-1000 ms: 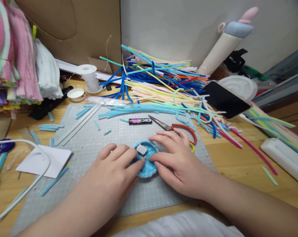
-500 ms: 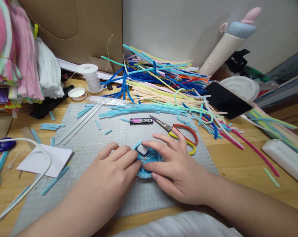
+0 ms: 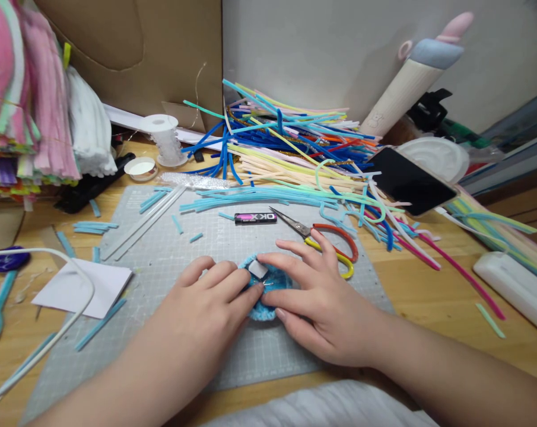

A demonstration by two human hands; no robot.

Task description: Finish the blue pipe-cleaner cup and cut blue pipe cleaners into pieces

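A round light-blue pipe-cleaner piece (image 3: pixel 268 312) lies on the grey cutting mat (image 3: pixel 161 249) between my hands. On its face is a small white square pad (image 3: pixel 258 270) with a dark edge, and thin silvery strands show at its centre, partly covered. My left hand (image 3: pixel 215 296) grips the left edge, its fingers bent and its thumb pressed near the centre. From the right, my right hand (image 3: pixel 317 296) holds the piece with index and middle fingertips on top and the thumb at the lower edge. Its other fingers are raised and spread.
Scissors (image 3: pixel 308 232) with red and yellow handles and a black-and-pink tube (image 3: pixel 256 218) lie beyond my hands. Behind sits a heap of coloured pipe cleaners (image 3: pixel 286 148). A phone (image 3: pixel 408 178) is at right; a white cable (image 3: pixel 90 290) and folded paper (image 3: pixel 72 287) are at left.
My left thumb has slid inward over the centre of the blue piece and covers part of the silvery strands. The right hand has hardly moved.
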